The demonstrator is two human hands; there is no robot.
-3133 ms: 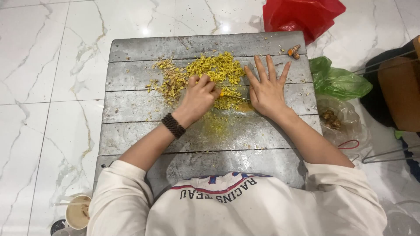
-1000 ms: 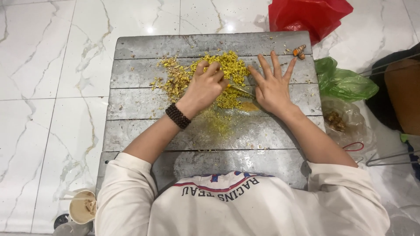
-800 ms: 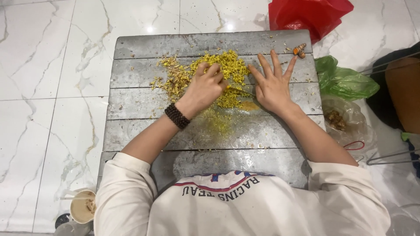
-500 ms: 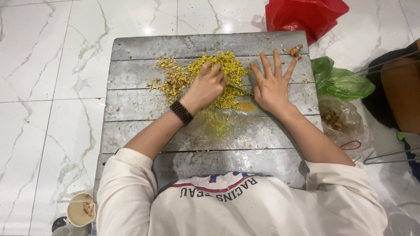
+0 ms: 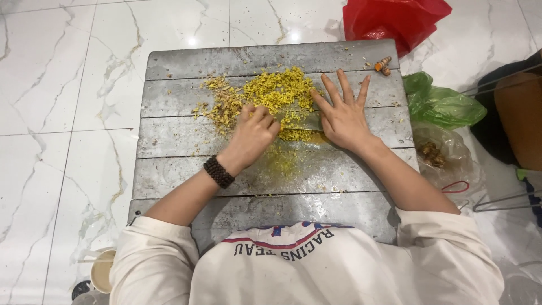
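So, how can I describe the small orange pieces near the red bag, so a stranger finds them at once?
Start from the grey metal board on the white marble floor. Go to its far right corner, beside the red plastic bag. There lie the small orange root pieces, whole and stubby, apart from the pile of chopped yellow bits near the hands.

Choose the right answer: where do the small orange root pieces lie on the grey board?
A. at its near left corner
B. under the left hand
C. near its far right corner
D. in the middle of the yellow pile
C: the orange root pieces lie near the board's far right corner, beside the red bag.
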